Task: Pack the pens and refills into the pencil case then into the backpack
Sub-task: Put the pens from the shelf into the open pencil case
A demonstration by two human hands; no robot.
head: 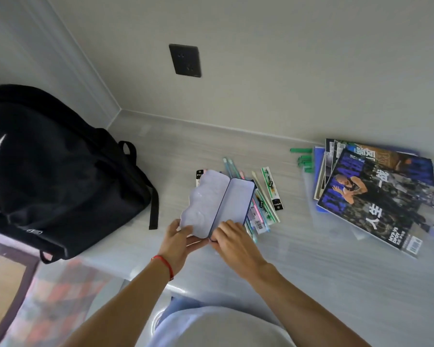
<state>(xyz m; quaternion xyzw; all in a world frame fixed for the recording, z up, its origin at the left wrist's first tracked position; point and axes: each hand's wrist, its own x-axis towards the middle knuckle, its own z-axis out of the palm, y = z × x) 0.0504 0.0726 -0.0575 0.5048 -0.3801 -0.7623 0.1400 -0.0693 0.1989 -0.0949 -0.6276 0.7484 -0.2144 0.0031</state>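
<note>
A dark-edged pencil case (pixel 233 204) with a pale lilac inside lies spread wide on the grey desk, its lid (pixel 203 196) folded out to the left. My left hand (pixel 179 240) grips the near end of the lid, thumb on top. My right hand (pixel 229 237) pinches the near end of the tray half. Several packed pens and refills (pixel 262 209) lie in a pile under and to the right of the case. The black backpack (pixel 60 171) stands at the left of the desk, its zips visible at the front.
A stack of magazines (pixel 376 194) lies at the right, with small green pieces (pixel 305 160) beside it near the wall. A dark wall socket (pixel 185 60) sits above the desk. A white-and-black packet end (pixel 199 177) pokes out behind the lid.
</note>
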